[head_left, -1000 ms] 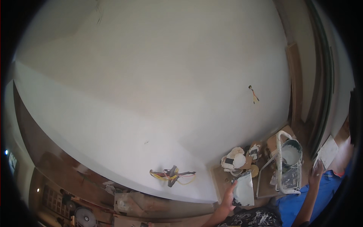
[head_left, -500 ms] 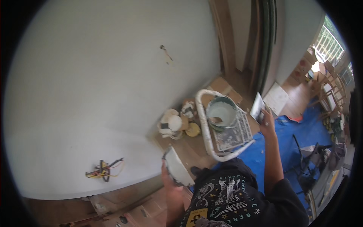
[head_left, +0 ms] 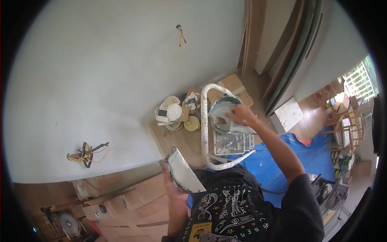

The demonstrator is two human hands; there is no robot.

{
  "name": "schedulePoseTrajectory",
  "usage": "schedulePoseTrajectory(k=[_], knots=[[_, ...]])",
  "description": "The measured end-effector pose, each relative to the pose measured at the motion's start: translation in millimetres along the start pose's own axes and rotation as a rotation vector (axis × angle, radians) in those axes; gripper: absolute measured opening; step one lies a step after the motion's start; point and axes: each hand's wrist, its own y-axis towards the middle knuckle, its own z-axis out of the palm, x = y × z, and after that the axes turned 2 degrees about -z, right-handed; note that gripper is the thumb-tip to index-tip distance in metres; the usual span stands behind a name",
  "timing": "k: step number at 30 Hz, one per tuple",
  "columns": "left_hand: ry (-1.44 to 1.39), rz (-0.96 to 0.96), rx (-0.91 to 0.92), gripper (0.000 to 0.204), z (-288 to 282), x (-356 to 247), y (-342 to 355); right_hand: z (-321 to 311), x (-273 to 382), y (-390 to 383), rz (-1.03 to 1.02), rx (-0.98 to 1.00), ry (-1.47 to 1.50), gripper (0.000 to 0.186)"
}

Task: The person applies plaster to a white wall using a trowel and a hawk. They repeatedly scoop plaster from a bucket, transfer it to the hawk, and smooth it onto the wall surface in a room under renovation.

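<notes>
Two grips: our left hand (head_left: 172,186) grasps white board (head_left: 184,171), near; right hand (head_left: 241,115) seemingly holds pale blade (head_left: 244,128) at bucket (head_left: 224,98), farther right. Hard knock could tip it.

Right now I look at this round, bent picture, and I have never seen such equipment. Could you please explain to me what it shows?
There is no machine: these are a person's own bare hands. The camera sits on the head and looks down; its wide lens bends straight edges. The left hand holds a flat board with a pale face. The right hand is at the bucket, its fingers apparently closed on a flat tool, though this part is blurred. The bucket, with pale paste inside, stands on a white step stool. A blue sheet covers part of the floor.
</notes>
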Motion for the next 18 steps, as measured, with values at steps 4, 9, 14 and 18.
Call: schedulePoseTrajectory(k=[4,9,14,18], knots=[[-0.136,0.039,0.014,0.039,4,-3,-7,23,5,32,-0.164,0.247,-0.264,0.048],[-0.095,0.151,-0.021,0.04,-12,0,-13,22,33,54,-0.202,0.508,-0.515,0.053],[-0.062,0.145,-0.055,0.041,-23,-2,-13,-7,14,41,-0.244,0.282,-0.473,0.042],[-0.194,0.061,-0.042,0.04,-17,-4,-9,-14,0,31,-0.232,0.248,-0.557,0.031]])
